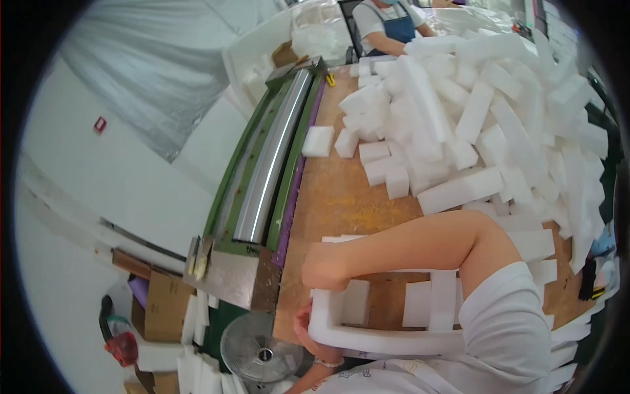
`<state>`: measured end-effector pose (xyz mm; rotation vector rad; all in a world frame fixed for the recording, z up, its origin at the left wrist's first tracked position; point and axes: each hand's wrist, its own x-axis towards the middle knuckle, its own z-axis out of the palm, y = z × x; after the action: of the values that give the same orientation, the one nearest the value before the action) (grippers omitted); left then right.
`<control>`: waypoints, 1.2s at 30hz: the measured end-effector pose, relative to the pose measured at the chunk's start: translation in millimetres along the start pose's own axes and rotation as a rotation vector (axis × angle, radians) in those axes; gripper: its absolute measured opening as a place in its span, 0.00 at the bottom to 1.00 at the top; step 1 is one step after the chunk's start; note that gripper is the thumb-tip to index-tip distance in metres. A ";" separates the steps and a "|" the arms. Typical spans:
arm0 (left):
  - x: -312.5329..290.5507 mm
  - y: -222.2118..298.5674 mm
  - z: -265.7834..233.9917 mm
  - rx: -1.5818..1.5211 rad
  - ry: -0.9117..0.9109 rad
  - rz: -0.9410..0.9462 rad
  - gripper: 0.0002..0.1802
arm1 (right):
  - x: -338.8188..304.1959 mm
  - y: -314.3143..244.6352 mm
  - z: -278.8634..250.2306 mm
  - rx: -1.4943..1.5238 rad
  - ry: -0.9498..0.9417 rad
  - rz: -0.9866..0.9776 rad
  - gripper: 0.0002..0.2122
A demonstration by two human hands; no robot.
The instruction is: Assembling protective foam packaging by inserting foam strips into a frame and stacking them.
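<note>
A white foam frame (400,340), box-like with an open middle, lies at the near edge of the work table in front of me. Inside it stand white foam pieces (416,304). My right arm reaches across from the right. My right hand (326,266) is closed at the frame's far left corner, its back toward me and its fingertips hidden. Lower down, my left hand (304,325) curls its fingers against the outside of the frame's left end. That wrist wears a beaded bracelet (328,362).
White foam blocks (426,125) lie heaped over the table's far right. Left of the brown tabletop (335,197) runs a long green machine with a shiny roller (272,157). A fan (262,354) and cardboard boxes (167,307) stand below. A person in a blue apron (398,29) is at the far end.
</note>
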<state>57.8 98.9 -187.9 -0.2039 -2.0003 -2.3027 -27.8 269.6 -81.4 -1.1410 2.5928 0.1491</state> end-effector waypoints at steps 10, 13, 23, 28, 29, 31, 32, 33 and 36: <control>-8.8 9.9 -2.5 0.181 0.071 -0.201 0.25 | -4.4 -30.3 11.7 0.269 0.325 -0.106 0.06; 0.1 9.0 -2.3 0.299 -0.006 -0.030 0.19 | -2.5 -29.3 9.1 0.145 0.198 -0.017 0.04; 5.4 7.5 2.4 -0.066 -0.033 0.019 0.21 | 6.5 -1.5 -1.1 0.015 0.019 0.041 0.10; 6.2 6.8 8.6 -0.080 -0.011 0.165 0.21 | -7.9 -6.5 0.8 0.032 0.200 0.001 0.11; 5.7 10.1 10.9 -0.011 0.006 0.164 0.21 | -7.6 -8.1 0.6 0.060 0.180 0.000 0.10; 3.1 11.7 9.4 0.026 0.016 0.184 0.21 | -1.1 -13.0 1.7 0.057 0.154 0.020 0.09; 4.7 5.6 7.9 0.022 0.001 0.213 0.21 | 0.7 -13.2 1.7 0.074 0.167 -0.019 0.08; 6.2 1.9 5.2 0.015 -0.008 0.244 0.20 | 3.6 -14.5 1.5 0.085 0.176 -0.060 0.07; 1.8 0.4 -3.4 0.035 -0.005 0.286 0.19 | 4.1 -24.9 2.6 0.022 0.206 -0.060 0.06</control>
<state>55.9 95.6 -187.7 -0.4612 -1.8707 -2.0912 -11.6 250.4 -84.6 -1.2868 2.7247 -0.0119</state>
